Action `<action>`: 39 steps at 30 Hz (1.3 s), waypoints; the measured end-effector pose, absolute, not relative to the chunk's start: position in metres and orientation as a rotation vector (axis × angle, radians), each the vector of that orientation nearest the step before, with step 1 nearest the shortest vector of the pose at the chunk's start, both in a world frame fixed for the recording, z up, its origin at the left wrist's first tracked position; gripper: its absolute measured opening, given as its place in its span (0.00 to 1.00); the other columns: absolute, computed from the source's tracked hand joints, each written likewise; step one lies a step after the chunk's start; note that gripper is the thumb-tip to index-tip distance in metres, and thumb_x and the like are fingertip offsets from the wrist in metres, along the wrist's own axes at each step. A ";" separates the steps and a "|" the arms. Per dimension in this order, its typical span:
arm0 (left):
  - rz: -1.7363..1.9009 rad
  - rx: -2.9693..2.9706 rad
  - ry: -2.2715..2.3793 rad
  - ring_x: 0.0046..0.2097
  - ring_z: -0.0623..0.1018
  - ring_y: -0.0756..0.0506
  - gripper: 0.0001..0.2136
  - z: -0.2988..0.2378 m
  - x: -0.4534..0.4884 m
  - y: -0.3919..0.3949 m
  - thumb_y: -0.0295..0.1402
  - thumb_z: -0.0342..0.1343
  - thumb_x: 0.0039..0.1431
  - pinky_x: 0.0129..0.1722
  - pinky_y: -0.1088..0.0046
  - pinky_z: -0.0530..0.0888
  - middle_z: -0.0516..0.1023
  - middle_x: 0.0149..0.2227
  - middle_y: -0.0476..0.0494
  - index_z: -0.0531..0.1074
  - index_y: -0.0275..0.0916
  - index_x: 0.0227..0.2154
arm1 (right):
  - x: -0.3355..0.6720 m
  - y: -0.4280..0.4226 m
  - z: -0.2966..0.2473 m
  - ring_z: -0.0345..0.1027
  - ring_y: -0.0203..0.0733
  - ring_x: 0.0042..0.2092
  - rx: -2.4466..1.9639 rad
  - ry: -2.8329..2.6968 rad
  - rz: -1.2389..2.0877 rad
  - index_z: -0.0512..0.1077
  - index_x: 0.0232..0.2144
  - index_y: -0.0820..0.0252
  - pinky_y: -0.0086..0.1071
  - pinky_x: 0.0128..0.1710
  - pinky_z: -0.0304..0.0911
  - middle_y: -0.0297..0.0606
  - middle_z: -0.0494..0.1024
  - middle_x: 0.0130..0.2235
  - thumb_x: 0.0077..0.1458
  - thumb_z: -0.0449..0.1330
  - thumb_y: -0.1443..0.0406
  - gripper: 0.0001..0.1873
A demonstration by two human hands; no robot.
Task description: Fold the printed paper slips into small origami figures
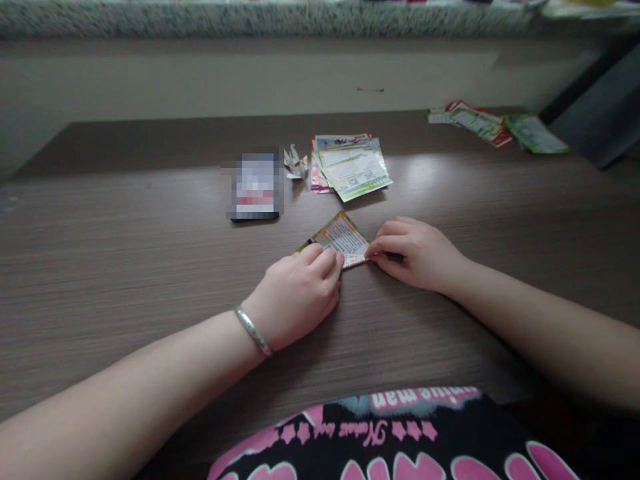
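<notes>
A printed paper sheet (345,235), folded into a triangle with its tip pointing away from me, lies on the brown wooden table (150,267). My left hand (303,287), with a silver bangle at the wrist, covers its lower left part, fingers curled and pressing on it. The fingertips of my right hand (413,250) pinch the right corner of the sheet by its near folded edge. Part of the sheet is hidden under my left fingers.
Beyond the sheet lies a stack of printed leaflets (355,167). Left of it are a small crumpled folded paper (296,163) and a phone-like device (256,185) with a blurred screen. More leaflets (483,125) lie at the back right, near a dark panel (600,107).
</notes>
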State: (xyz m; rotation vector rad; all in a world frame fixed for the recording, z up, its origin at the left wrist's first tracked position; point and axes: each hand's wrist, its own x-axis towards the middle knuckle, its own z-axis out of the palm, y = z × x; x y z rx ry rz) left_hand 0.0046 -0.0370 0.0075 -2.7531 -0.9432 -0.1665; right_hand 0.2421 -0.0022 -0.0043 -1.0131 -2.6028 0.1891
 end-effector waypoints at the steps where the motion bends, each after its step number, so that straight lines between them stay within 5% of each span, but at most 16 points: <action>1: -0.166 -2.754 -0.944 0.42 0.74 0.41 0.14 0.008 0.005 -0.037 0.31 0.48 0.63 0.36 0.66 0.76 0.75 0.39 0.37 0.73 0.30 0.46 | 0.242 -0.002 -0.004 0.65 0.41 0.37 -1.015 -2.605 0.177 0.76 0.35 0.57 0.34 0.38 0.58 0.39 0.75 0.34 0.60 0.54 0.63 0.11; 23: -0.047 -2.844 -1.035 0.44 0.72 0.39 0.18 0.008 0.005 -0.034 0.32 0.45 0.64 0.43 0.60 0.72 0.74 0.42 0.42 0.67 0.37 0.55 | 0.243 0.001 -0.007 0.66 0.40 0.37 -1.032 -2.560 0.304 0.76 0.34 0.59 0.33 0.38 0.61 0.39 0.73 0.33 0.58 0.55 0.65 0.09; 39: 0.059 -2.909 -1.015 0.42 0.71 0.40 0.21 0.018 0.005 -0.034 0.35 0.42 0.66 0.41 0.61 0.72 0.74 0.43 0.40 0.64 0.33 0.57 | 0.238 -0.011 -0.001 0.66 0.42 0.41 -0.856 -2.694 0.009 0.76 0.45 0.54 0.35 0.41 0.64 0.38 0.78 0.42 0.61 0.53 0.66 0.15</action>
